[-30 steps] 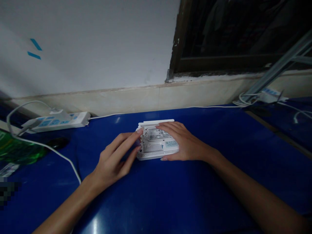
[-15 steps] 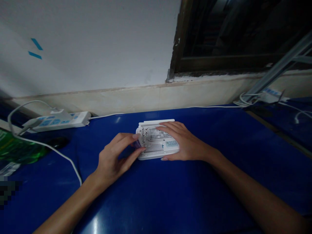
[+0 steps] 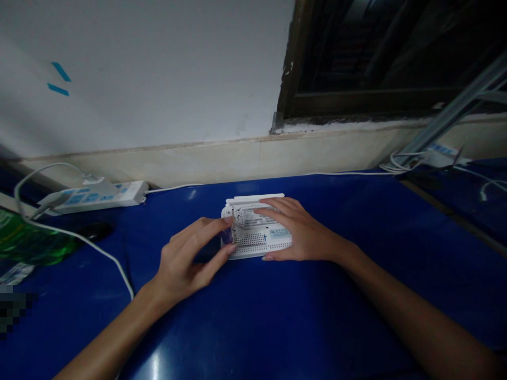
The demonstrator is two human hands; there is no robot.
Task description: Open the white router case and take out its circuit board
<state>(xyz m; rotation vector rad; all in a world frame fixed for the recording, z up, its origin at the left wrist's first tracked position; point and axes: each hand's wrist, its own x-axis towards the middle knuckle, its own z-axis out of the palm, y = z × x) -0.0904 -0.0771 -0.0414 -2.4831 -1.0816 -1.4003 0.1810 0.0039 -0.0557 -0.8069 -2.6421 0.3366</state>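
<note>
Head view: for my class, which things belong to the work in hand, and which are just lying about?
In use:
- white device, right hand on it
- small purple item at the left hand, too blurred to identify

Apparently lying about:
- power strip
- white cable
- green item

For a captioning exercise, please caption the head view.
On a blue table, the right hand holds a white device, the left hand at a purple item by its left end.
</note>
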